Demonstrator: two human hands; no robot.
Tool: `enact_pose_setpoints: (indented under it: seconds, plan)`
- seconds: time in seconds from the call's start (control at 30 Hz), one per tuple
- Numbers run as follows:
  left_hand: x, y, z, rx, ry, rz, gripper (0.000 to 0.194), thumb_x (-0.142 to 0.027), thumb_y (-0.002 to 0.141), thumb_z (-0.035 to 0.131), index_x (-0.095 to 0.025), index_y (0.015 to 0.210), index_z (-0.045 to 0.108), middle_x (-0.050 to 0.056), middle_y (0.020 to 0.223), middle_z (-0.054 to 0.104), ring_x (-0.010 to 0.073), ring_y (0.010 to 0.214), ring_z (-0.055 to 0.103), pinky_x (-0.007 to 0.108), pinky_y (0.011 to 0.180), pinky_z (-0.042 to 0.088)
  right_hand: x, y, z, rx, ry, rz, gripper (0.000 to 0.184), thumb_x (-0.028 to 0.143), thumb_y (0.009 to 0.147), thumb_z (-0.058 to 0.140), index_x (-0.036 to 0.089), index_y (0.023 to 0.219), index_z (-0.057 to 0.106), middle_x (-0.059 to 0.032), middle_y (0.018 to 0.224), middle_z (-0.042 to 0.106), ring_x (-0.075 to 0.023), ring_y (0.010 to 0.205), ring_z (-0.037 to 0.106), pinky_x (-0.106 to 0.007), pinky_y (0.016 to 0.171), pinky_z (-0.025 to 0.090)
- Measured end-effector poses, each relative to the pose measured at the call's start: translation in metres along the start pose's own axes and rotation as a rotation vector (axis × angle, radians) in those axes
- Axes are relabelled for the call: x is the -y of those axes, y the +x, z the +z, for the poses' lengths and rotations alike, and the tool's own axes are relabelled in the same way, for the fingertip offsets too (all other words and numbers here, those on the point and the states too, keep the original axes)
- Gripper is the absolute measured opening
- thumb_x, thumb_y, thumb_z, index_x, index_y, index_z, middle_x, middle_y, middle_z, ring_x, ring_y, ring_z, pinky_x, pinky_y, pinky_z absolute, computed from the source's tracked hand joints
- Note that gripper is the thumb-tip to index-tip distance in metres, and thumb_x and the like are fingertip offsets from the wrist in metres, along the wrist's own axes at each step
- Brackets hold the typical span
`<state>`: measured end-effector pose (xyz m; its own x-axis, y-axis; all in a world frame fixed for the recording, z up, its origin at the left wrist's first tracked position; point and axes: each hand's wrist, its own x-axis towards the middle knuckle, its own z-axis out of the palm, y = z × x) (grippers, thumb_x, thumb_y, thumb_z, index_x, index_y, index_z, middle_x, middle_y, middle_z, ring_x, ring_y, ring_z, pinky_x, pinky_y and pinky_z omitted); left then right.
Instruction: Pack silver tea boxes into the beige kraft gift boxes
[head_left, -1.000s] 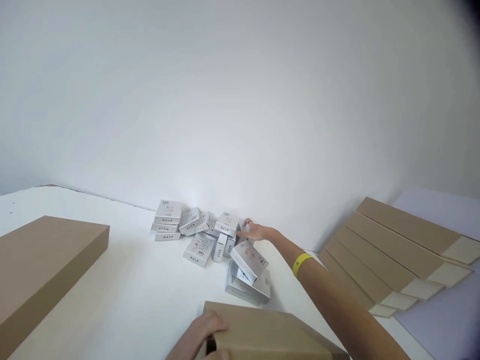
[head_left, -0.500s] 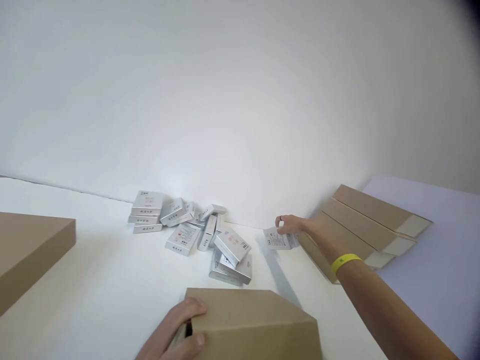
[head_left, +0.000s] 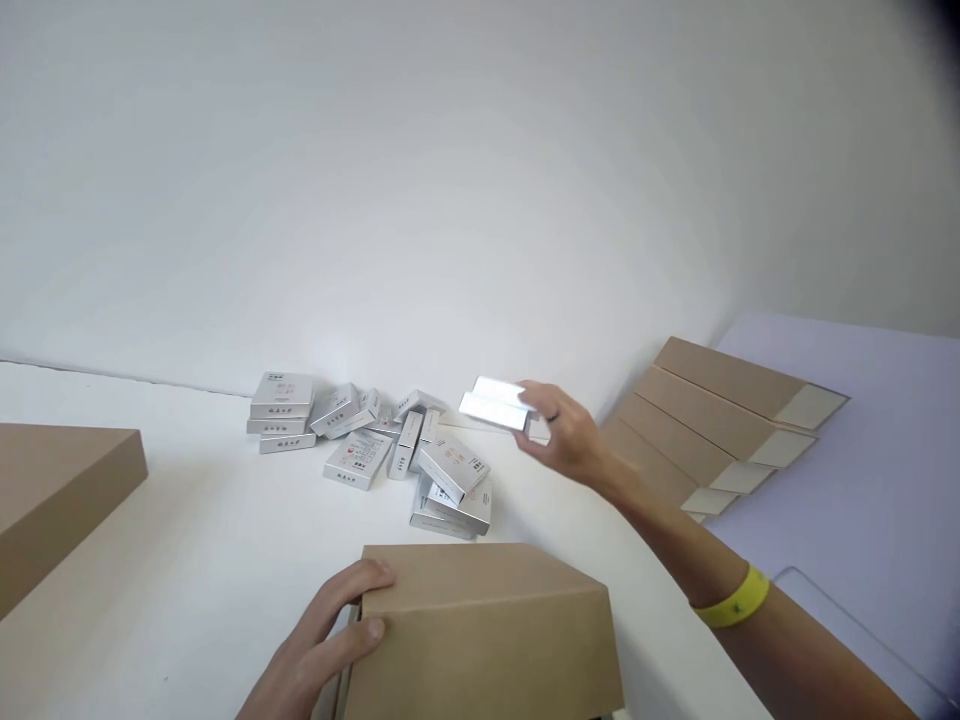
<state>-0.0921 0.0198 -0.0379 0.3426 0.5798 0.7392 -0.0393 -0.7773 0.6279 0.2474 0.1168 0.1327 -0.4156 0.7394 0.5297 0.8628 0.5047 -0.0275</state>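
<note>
My right hand (head_left: 571, 437) holds a small silver-white box (head_left: 495, 403) in the air, just right of a loose pile of several like boxes (head_left: 375, 445) lying on the white table (head_left: 195, 530) against the wall. A ring is on one finger and a yellow band on that wrist. My left hand (head_left: 330, 640) grips the left edge of a brown cardboard box (head_left: 484, 630) at the table's near edge, fingers wrapped over its corner.
Another brown cardboard box (head_left: 52, 490) stands at the far left. Several flattened brown cartons (head_left: 712, 430) lie fanned out at the right, partly on a pale lilac surface (head_left: 885, 480). A plain white wall rises behind the table.
My right hand took a small box from the pile, swung right with it, then lifted it and brought it back toward the middle. The left hand kept its grip on the cardboard box.
</note>
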Motion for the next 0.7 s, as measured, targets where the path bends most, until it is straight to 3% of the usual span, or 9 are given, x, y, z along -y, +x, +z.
enact_pose_setpoints:
  seconds: [0.1, 0.23, 0.37, 0.47, 0.53, 0.63, 0.7]
  plan:
    - [-0.005, 0.002, -0.004, -0.006, 0.003, -0.005, 0.066, -0.025, 0.079, 0.072, -0.031, 0.137, 0.041, 0.015, 0.141, 0.049, 0.0361, 0.138, 0.045, 0.054, 0.106, 0.050, 0.011, -0.021, 0.012, 0.024, -0.104, -0.292, 0.037, 0.018, 0.088, 0.064, 0.026, 0.120, 0.049, -0.0115, 0.128, 0.064, -0.0302, 0.113, 0.062, -0.048, 0.091, 0.055]
    - [-0.012, 0.006, -0.008, 0.008, 0.001, -0.017, 0.066, -0.018, 0.080, 0.072, -0.031, 0.137, 0.042, 0.016, 0.141, 0.050, 0.0352, 0.137, 0.048, 0.053, 0.105, 0.051, 0.017, -0.040, 0.006, -0.009, -0.189, -0.540, 0.044, 0.007, 0.087, 0.061, 0.025, 0.124, 0.044, -0.0162, 0.128, 0.062, -0.0313, 0.113, 0.062, -0.050, 0.086, 0.057]
    - [-0.016, 0.008, -0.013, 0.059, 0.008, 0.000, 0.065, -0.016, 0.083, 0.068, -0.031, 0.139, 0.040, 0.017, 0.142, 0.049, 0.0343, 0.137, 0.047, 0.053, 0.107, 0.050, 0.032, -0.013, 0.011, -0.032, -0.199, -0.688, 0.037, 0.009, 0.092, 0.057, 0.022, 0.124, 0.044, -0.0188, 0.127, 0.061, -0.0315, 0.115, 0.061, -0.049, 0.083, 0.058]
    - [-0.014, 0.003, -0.015, 0.086, 0.005, 0.035, 0.065, -0.021, 0.084, 0.068, -0.031, 0.141, 0.039, 0.017, 0.143, 0.047, 0.0361, 0.140, 0.043, 0.057, 0.109, 0.046, 0.070, 0.031, 0.047, -0.047, -0.165, -0.792, 0.027, 0.017, 0.097, 0.054, 0.019, 0.122, 0.044, -0.0175, 0.125, 0.063, -0.0279, 0.116, 0.060, -0.045, 0.090, 0.056]
    - [-0.013, -0.001, -0.015, 0.107, 0.005, 0.038, 0.063, -0.024, 0.086, 0.067, -0.032, 0.141, 0.039, 0.017, 0.146, 0.045, 0.0369, 0.140, 0.042, 0.058, 0.109, 0.046, 0.107, 0.059, 0.081, -0.037, -0.156, -0.890, 0.019, 0.015, 0.100, 0.048, 0.020, 0.117, 0.048, -0.0090, 0.125, 0.065, -0.0211, 0.114, 0.060, -0.036, 0.098, 0.052]
    - [-0.010, -0.006, -0.014, 0.122, -0.002, 0.032, 0.059, -0.024, 0.088, 0.063, -0.033, 0.142, 0.039, 0.016, 0.148, 0.043, 0.0366, 0.141, 0.041, 0.058, 0.110, 0.045, 0.164, 0.086, 0.122, -0.013, -0.197, -0.997, 0.029, 0.008, 0.103, 0.037, 0.023, 0.121, 0.054, -0.0037, 0.130, 0.061, -0.0158, 0.113, 0.058, -0.029, 0.102, 0.044]
    - [-0.009, -0.008, -0.013, 0.123, -0.004, 0.034, 0.058, -0.024, 0.089, 0.060, -0.033, 0.142, 0.038, 0.015, 0.148, 0.042, 0.0359, 0.142, 0.040, 0.058, 0.111, 0.043, 0.192, 0.089, 0.134, -0.022, -0.191, -0.930, 0.036, 0.005, 0.103, 0.034, 0.023, 0.126, 0.054, -0.0041, 0.134, 0.057, -0.0162, 0.118, 0.054, -0.031, 0.106, 0.039]
